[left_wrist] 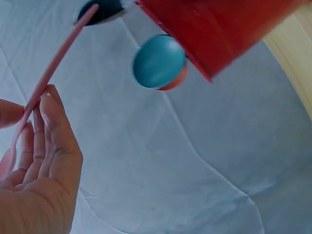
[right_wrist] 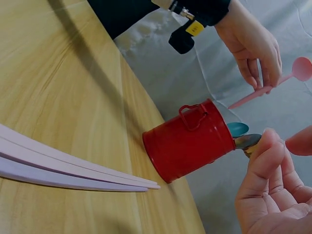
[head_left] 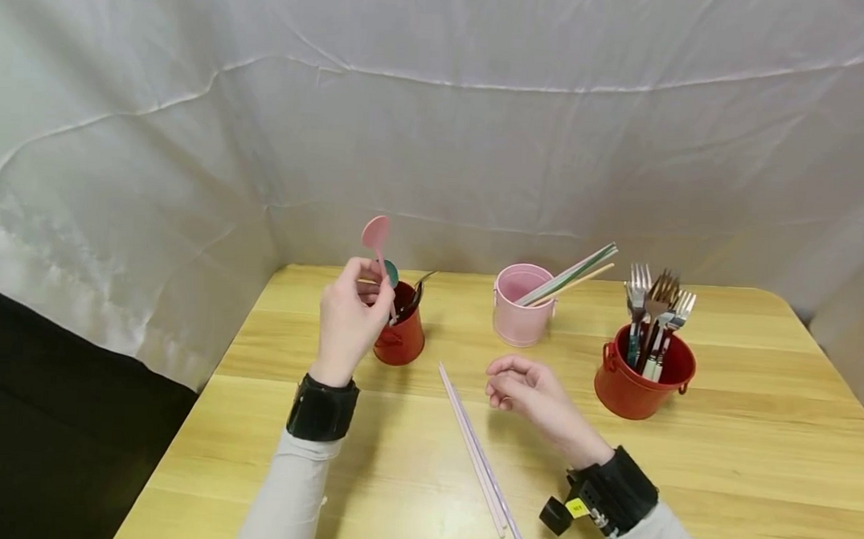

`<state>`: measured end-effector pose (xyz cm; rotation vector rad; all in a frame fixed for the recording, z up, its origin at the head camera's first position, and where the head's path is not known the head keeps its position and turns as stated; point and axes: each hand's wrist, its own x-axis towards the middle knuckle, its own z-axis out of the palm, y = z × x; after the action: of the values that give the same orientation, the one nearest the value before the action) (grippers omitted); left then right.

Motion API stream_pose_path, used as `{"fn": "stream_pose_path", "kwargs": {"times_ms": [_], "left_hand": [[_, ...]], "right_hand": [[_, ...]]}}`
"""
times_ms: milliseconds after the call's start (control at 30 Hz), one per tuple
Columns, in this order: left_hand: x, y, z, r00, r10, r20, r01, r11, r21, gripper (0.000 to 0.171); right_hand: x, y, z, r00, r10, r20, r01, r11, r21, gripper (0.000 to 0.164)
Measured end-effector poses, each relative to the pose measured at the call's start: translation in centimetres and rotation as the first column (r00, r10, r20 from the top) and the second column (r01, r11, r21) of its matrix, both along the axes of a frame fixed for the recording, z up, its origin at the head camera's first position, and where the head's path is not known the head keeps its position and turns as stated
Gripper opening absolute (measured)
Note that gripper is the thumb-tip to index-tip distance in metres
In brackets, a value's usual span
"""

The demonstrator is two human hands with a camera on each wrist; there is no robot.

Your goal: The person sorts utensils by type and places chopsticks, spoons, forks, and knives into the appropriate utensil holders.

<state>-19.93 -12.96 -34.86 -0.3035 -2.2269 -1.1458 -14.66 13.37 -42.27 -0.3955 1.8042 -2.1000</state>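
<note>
My left hand point(head_left: 350, 318) pinches a pink spoon point(head_left: 376, 233) between thumb and fingers, its bowl up and its handle slanting down. The handle's tip is at the mouth of a small red pail point(head_left: 401, 344). Inside that pail stand other spoons, among them a teal spoon point(left_wrist: 158, 61) and a metal spoon point(right_wrist: 247, 141). My right hand point(head_left: 538, 399) hovers over the middle of the table, fingers loosely bent and holding nothing. Just left of it, pink and lilac chopsticks point(head_left: 471, 444) lie side by side on the wood.
A pink pail point(head_left: 520, 326) at the back holds several chopsticks point(head_left: 573, 272) leaning right. On the right, a larger red pail point(head_left: 632, 399) holds several forks point(head_left: 658, 299), tines up. Pale cloth point(head_left: 437, 157) hangs behind the wooden table point(head_left: 757, 444).
</note>
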Motion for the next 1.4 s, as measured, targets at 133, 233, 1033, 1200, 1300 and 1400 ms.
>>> {"fn": "stream_pose_path", "kwargs": {"times_ms": [133, 233, 1033, 1200, 1300, 1400], "left_hand": [[-0.7, -0.6, -0.5, 1.0, 0.021, 0.01, -0.02, 1.0, -0.009, 0.013], [-1.0, -0.8, -0.8, 0.999, 0.028, 0.026, -0.027, 0.999, -0.019, 0.014], [0.0, -1.4, -3.0, 0.99, 0.136, 0.027, -0.127, 0.971, -0.203, 0.011], [0.9, -0.9, -3.7, 0.998, 0.035, -0.057, -0.05, 0.956, -0.288, 0.008], [1.5, -0.5, -4.1, 0.999, -0.026, -0.046, 0.007, 0.931, -0.364, 0.008], [2.3, -0.1, -4.7, 0.997, -0.08, 0.006, 0.074, 0.888, -0.455, 0.009]], "right_hand": [[0.2, -0.1, -0.2, 1.0, 0.006, -0.002, -0.006, 1.0, 0.021, 0.02], [0.3, -0.1, -0.3, 1.0, 0.003, -0.004, -0.003, 0.999, 0.04, 0.021], [0.6, 0.5, -0.6, 0.995, -0.008, -0.103, 0.031, 0.974, 0.222, 0.019], [0.6, 0.5, -0.2, 0.979, 0.008, -0.203, 0.062, 0.939, 0.338, 0.015], [0.6, 0.3, 0.1, 0.948, 0.042, -0.314, 0.111, 0.884, 0.453, 0.013], [0.8, -0.2, 0.4, 0.901, 0.096, -0.424, 0.178, 0.808, 0.562, 0.012]]}}
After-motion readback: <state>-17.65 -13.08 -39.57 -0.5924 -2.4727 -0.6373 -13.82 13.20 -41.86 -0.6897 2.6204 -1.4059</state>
